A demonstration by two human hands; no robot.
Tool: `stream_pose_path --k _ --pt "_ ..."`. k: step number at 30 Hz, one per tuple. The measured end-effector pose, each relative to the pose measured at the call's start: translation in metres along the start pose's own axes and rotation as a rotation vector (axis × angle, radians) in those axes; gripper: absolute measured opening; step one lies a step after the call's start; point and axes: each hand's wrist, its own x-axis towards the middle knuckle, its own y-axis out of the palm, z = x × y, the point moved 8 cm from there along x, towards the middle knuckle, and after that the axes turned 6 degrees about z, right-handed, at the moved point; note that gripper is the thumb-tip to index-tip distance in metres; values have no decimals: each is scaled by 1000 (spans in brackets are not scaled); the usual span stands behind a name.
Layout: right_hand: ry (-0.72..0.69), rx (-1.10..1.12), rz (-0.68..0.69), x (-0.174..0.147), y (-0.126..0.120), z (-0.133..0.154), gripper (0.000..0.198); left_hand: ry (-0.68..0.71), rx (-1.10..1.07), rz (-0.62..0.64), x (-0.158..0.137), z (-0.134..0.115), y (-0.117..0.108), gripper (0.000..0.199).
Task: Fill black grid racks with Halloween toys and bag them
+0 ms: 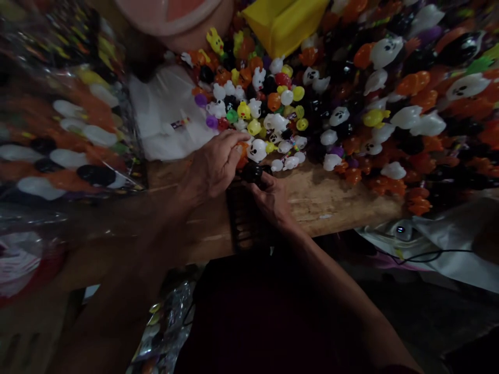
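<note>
- My right hand, at 4 o'clock from the shiny black figure, has its thumb and fingertips closed on it.
- My left hand comes in from 9 o'clock, fingers curled beside the same black figure (their tips are hidden, so I cannot tell whether they grip anything).
- An orange figure sits against my left fingers, at 11 o'clock from the black one.
- A white ghost-faced figure lies at 12 o'clock, just past the black one.
- At 6 o'clock, a dark slotted tray rests on the wooden table, just below my hands.
- A heap of small figures spreads from 12 o'clock round to 3.
- A white sheet lies at 10 o'clock, a pink basin at 11.
</note>
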Motion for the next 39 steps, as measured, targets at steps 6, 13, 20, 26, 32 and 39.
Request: stream_pose_path --k 6,13,20,26,32,39 --pt "-28 -132 11 1 -2 2 23 -28 -91 -47 -6 8 -3 38" --pt "7 -194 56 4 -2 -1 26 12 -340 -274 -17 9 -22 37" --pt "-41 -190 81 2 0 -6 21 -96 -254 -326 -41 9 -28 45" --pt "-46 -362 113 5 3 -1 17 3 -320 -233 -36 2 -24 46" --pt "-62 -683 230 9 21 4 15 48 -9 15 -15 -13 -15 50" --pt "-54 -728 320 9 24 -2 19 122 165 73 -7 -14 2 48"
